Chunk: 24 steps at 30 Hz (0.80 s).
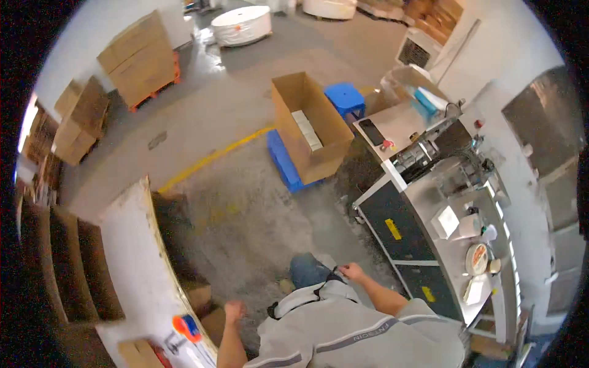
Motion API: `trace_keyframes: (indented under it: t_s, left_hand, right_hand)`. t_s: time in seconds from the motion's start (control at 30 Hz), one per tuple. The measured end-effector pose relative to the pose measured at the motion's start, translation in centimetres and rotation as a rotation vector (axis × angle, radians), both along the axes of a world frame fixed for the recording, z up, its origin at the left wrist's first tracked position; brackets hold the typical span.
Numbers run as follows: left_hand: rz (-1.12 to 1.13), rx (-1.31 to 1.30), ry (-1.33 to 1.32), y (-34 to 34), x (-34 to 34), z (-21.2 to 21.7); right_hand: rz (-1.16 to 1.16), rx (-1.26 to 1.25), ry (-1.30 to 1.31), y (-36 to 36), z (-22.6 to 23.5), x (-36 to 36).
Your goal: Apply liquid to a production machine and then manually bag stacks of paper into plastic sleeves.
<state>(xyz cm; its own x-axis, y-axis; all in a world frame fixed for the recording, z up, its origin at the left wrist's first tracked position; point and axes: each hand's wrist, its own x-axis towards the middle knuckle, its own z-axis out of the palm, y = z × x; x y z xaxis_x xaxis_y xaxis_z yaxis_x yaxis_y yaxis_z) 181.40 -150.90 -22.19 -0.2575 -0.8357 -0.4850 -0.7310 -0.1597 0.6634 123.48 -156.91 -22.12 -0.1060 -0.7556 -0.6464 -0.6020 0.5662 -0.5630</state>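
My left hand (235,311) hangs beside the edge of a white-topped table (132,245), apart from it; its fingers are blurred, and nothing shows in it. In front of my waist, my right hand (351,272) has its fingers drawn together next to a dark strap or clip (334,274). What they pinch, if anything, is too small to tell. I wear a light grey shirt (368,343). Farther ahead, an open cardboard box (325,161) stands on a blue pallet (283,161), with white small boxes (307,130) in a row inside.
A steel machine bench (423,196) runs along my right, carrying a phone (371,132), white blocks (445,221) and a tape roll (477,259). Behind the open box is a blue stool (345,98). Stacked cartons (141,61) and a wrapped white roll (242,26) stand farther off.
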Motion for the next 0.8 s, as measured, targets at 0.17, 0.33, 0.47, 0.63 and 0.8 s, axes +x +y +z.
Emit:
trace_keyframes:
  t_s: [0.17, 0.33, 0.47, 0.63, 0.8]
  left_hand:
    - [0.732, 0.157, 0.182, -22.1, 4.9, 4.1]
    - [0.84, 0.227, 0.363, -37.2, 3.4, 10.4]
    - [0.631, 0.263, 0.161, -46.3, 2.4, 14.2]
    - [0.653, 0.279, -0.089, -50.4, 16.1, 1.4]
    - [0.429, 0.406, -0.046, -72.4, 17.6, 3.1]
  right_hand:
    - [-0.166, 0.143, -0.103, -11.0, -2.6, 6.7]
    - [0.09, 0.061, 0.116, -24.7, -6.5, 9.5]
    - [-0.172, -0.538, -0.195, -42.1, -4.9, 11.9]
    - [-0.321, -0.259, -0.326, -69.6, 7.4, 19.8]
    - [-0.39, -0.693, -0.111, -85.2, 6.8, 22.1]
